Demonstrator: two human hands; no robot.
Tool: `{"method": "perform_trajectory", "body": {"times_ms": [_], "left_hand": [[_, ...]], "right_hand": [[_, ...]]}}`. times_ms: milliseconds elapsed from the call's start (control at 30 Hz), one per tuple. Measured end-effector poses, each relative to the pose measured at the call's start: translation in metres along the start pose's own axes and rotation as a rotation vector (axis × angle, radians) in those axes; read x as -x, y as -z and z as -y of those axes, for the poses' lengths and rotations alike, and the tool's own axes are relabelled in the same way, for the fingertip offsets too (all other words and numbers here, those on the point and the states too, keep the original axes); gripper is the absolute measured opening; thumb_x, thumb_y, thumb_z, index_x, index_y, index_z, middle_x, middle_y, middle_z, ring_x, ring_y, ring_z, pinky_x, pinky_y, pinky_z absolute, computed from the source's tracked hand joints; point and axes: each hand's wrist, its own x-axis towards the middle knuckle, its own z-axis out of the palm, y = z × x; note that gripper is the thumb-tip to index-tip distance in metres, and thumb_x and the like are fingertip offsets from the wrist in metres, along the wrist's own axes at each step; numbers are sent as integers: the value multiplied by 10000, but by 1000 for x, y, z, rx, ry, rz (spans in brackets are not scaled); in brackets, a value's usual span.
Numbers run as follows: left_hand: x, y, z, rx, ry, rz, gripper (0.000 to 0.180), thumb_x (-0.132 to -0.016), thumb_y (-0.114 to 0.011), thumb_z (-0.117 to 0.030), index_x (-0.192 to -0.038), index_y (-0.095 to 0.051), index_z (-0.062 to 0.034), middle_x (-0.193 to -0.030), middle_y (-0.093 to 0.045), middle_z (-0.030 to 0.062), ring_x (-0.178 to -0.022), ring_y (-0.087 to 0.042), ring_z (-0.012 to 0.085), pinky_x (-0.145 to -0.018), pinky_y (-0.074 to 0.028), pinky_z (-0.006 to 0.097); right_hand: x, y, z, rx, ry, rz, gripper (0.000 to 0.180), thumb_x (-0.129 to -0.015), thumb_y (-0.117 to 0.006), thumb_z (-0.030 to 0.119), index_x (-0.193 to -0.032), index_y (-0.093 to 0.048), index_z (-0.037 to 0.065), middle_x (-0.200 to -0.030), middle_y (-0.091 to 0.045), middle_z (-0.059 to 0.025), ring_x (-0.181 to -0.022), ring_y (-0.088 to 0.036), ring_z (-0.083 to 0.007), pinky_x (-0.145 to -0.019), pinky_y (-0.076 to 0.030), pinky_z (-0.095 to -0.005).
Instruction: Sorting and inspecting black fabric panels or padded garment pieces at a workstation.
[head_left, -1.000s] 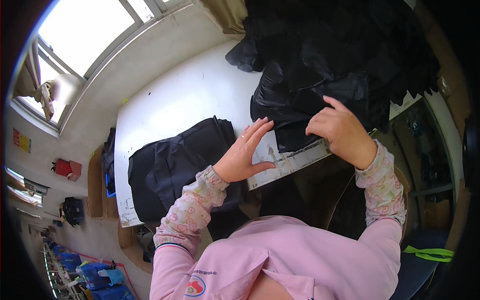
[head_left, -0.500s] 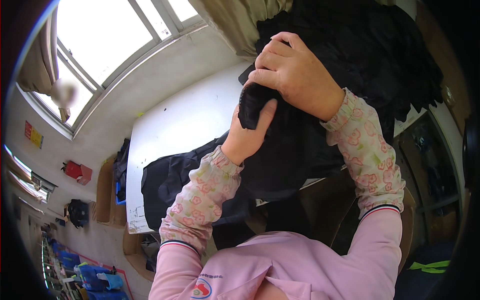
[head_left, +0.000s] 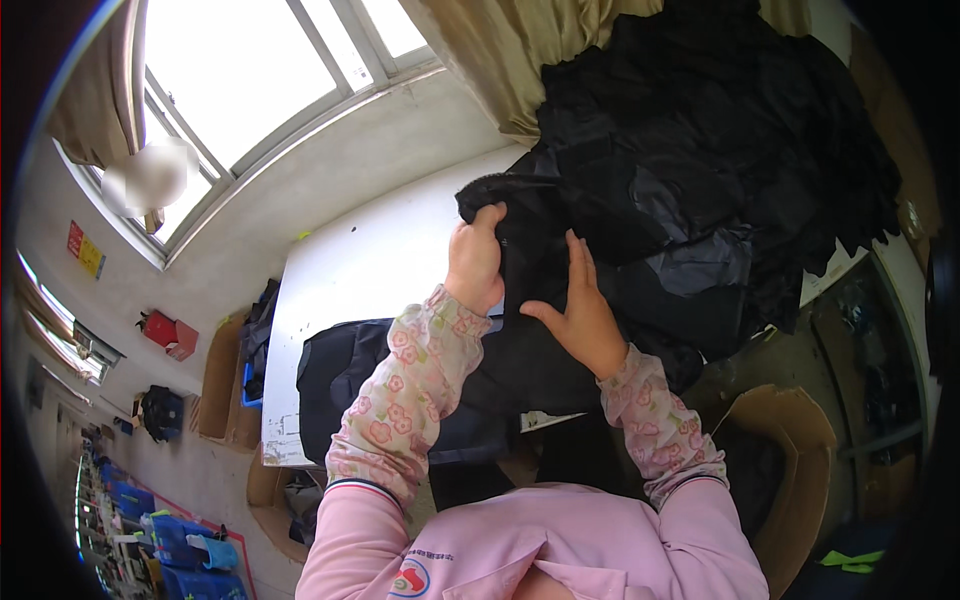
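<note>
A black garment (head_left: 535,222) hangs from my left hand (head_left: 476,262), whose fingers are closed round its edge. The gripped edge stands raised above the white table (head_left: 375,240) and looks like a thick band. My right hand (head_left: 582,318) has its fingers stretched out and its thumb apart. It lies against or just over the dark cloth; contact cannot be made out. Beyond and to the right rises a large heap of black garments (head_left: 720,130), with a shinier dark grey patch of cloth (head_left: 705,240) on its near side.
More dark cloth (head_left: 345,375) lies along the table's near left part. An open cardboard box (head_left: 800,430) stands low at the right, another carton (head_left: 228,385) beyond the table's left end. A window (head_left: 240,80) and a beige curtain (head_left: 480,50) border the far side.
My right hand has come down and nearer, away from the bunched cloth, and its fingers have straightened. The bundle has opened out, its edge now held up by my left hand.
</note>
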Motion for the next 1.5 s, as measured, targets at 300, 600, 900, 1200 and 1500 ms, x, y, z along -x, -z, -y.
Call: {"method": "perform_trajectory", "body": {"times_ms": [300, 600, 900, 1200, 1500], "left_hand": [[17, 12, 8, -188, -81, -83, 171, -893, -599, -138, -1013, -644, -24, -894, -620, 24, -785, -570, 126, -706, -465, 263], [34, 69, 2, -504, 221, 345, 456, -894, -700, -349, -1165, -604, 5, -1051, -654, 35, -994, -572, 117, -892, -453, 265], [63, 53, 1, -288, 546, 806, 586, -774, -778, -38, -1305, -535, 12, -1226, -627, 90, -1113, -585, 194, -999, -446, 343], [50, 81, 11, 25, 374, 462, 459, -1009, -490, -404, -1188, -615, 0, -1155, -663, 88, -1034, -637, 188, -922, -501, 302], [30, 43, 16, -585, -213, 304, 276, -988, -563, -275, -905, -611, -16, -784, -582, -30, -739, -544, 52, -690, -456, 215]], "right_hand": [[-12, -14, -8, -984, -425, 215, 336, -918, -604, 27, -1237, -539, -58, -887, -641, -37, -826, -580, -76, -734, -461, -214], [-62, 86, -16, -1284, -456, 282, 190, -989, -497, 102, -1066, -618, -22, -1002, -641, -9, -889, -580, -51, -853, -425, -175], [-45, 33, -77, -128, 279, 525, 206, -899, -636, 178, -1079, -631, 76, -899, -686, -159, -829, -677, -307, -670, -498, -359], [-70, 110, -2, -424, 4, 187, 246, -861, -707, 144, -1046, -617, 9, -840, -641, -67, -778, -612, -150, -717, -494, -276], [-24, 70, 32, -236, 243, 365, 257, -835, -708, 151, -1013, -572, 26, -902, -598, -139, -718, -611, -334, -616, -486, -398]]}}
